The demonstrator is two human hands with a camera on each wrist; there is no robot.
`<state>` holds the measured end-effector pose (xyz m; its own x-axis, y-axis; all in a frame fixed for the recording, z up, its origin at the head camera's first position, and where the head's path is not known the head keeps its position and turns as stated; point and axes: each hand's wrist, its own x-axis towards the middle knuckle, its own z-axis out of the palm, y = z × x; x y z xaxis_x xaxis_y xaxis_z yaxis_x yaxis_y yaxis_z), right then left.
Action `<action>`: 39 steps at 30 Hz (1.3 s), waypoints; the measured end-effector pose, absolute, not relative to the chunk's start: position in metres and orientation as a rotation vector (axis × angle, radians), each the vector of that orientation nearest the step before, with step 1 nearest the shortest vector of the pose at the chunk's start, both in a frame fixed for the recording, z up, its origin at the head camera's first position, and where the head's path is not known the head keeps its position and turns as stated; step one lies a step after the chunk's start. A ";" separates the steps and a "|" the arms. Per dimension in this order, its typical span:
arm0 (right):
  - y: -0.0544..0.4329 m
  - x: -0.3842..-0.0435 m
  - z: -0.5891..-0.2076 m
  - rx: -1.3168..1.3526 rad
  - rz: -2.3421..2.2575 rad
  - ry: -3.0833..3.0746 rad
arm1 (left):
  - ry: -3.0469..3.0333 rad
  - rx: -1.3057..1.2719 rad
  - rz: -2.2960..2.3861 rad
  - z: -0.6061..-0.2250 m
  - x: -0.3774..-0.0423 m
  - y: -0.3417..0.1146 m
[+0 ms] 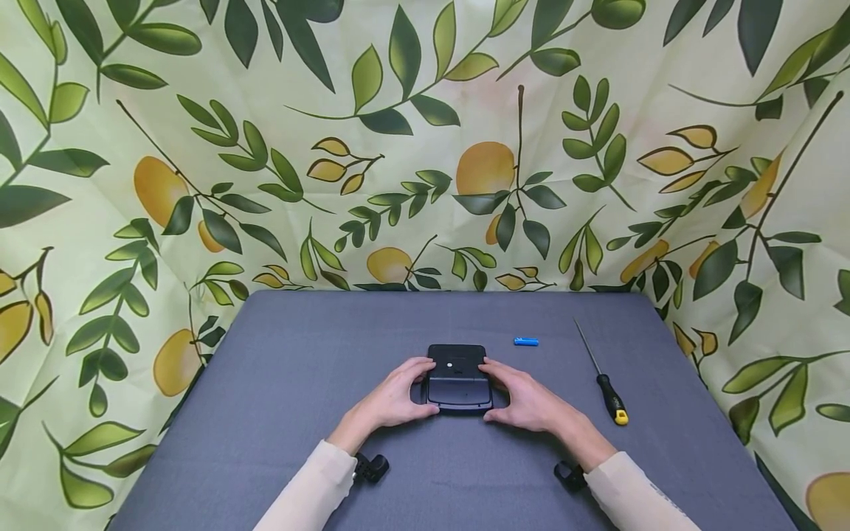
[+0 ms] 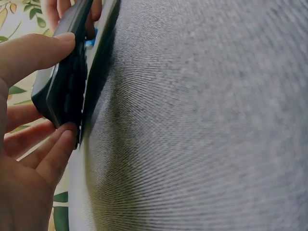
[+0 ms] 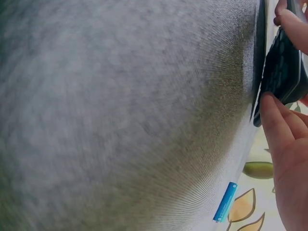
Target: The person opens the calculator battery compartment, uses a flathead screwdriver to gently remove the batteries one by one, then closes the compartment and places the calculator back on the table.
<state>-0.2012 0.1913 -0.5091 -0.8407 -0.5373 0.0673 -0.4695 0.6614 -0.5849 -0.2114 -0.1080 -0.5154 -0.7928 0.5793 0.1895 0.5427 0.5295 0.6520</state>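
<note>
A black desk calculator (image 1: 458,376) lies back side up near the middle of the table; its keys face down in both wrist views. My left hand (image 1: 403,392) grips its left side, thumb at the near corner and fingers along the edge. On the opposite side, my right hand (image 1: 527,396) holds it the same way. In the left wrist view the calculator (image 2: 67,72) sits between thumb and fingers, its near edge tilted a little off the cloth. A blue battery (image 1: 526,341) lies beyond my right hand, and in the right wrist view the battery (image 3: 225,202) appears low.
A screwdriver (image 1: 603,380) with a black and yellow handle lies to the right of my right hand, its shaft pointing away. Grey cloth (image 1: 319,332) covers the table. Behind and beside it hangs a leaf-patterned curtain (image 1: 425,162).
</note>
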 end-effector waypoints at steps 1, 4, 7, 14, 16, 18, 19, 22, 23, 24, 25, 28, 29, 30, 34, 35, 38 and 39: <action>0.192 -0.201 -0.509 -0.845 -0.924 2.761 | 2.702 0.990 1.120 -0.515 -0.211 -0.108; 0.192 -0.202 -0.509 -0.853 -0.915 2.767 | 2.690 0.985 1.117 -0.514 -0.211 -0.109; 0.191 -0.201 -0.510 -0.850 -0.907 2.772 | 2.686 0.990 1.107 -0.514 -0.212 -0.109; 0.192 -0.200 -0.509 -0.853 -0.914 2.782 | 2.697 0.975 1.108 -0.511 -0.212 -0.109; 0.193 -0.200 -0.507 -0.848 -0.919 2.785 | 2.710 0.978 1.097 -0.511 -0.212 -0.109; 0.194 -0.200 -0.506 -0.839 -0.934 2.785 | 2.719 0.973 1.083 -0.511 -0.212 -0.109; 0.194 -0.199 -0.505 -0.835 -0.937 2.788 | 2.721 0.970 1.083 -0.511 -0.212 -0.109; 0.195 -0.198 -0.503 -0.832 -0.953 2.790 | 2.717 0.951 1.092 -0.509 -0.211 -0.109; 0.195 -0.197 -0.502 -0.832 -0.963 2.791 | 2.715 0.939 1.097 -0.509 -0.210 -0.109; 0.196 -0.197 -0.502 -0.830 -0.982 2.787 | 2.714 0.931 1.107 -0.508 -0.210 -0.110; 0.196 -0.197 -0.501 -0.830 -0.996 2.786 | 2.714 0.923 1.114 -0.507 -0.210 -0.110; 0.198 -0.196 -0.501 -0.829 -1.047 2.784 | 2.722 0.875 1.132 -0.505 -0.209 -0.110; 0.199 -0.196 -0.500 -0.831 -1.069 2.782 | 2.723 0.857 1.140 -0.504 -0.209 -0.110; 0.200 -0.196 -0.500 -0.838 -1.092 2.779 | 2.725 0.838 1.149 -0.503 -0.209 -0.110; 0.201 -0.197 -0.500 -0.848 -1.212 2.744 | 2.724 0.781 1.199 -0.502 -0.209 -0.110; 0.201 -0.197 -0.500 -0.847 -1.256 2.725 | 2.723 0.773 1.218 -0.502 -0.209 -0.109; 0.201 -0.198 -0.500 -0.822 -1.345 2.688 | 2.696 0.780 1.307 -0.502 -0.209 -0.109; 0.201 -0.198 -0.500 -0.812 -1.371 2.679 | 2.682 0.787 1.341 -0.502 -0.210 -0.109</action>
<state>-0.1981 0.2011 -0.5002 -0.8640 -0.4586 0.2079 -0.4369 0.4775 -0.7623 -0.2099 -0.1087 -0.5017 -0.8703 0.4570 0.1839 0.4212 0.4968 0.7588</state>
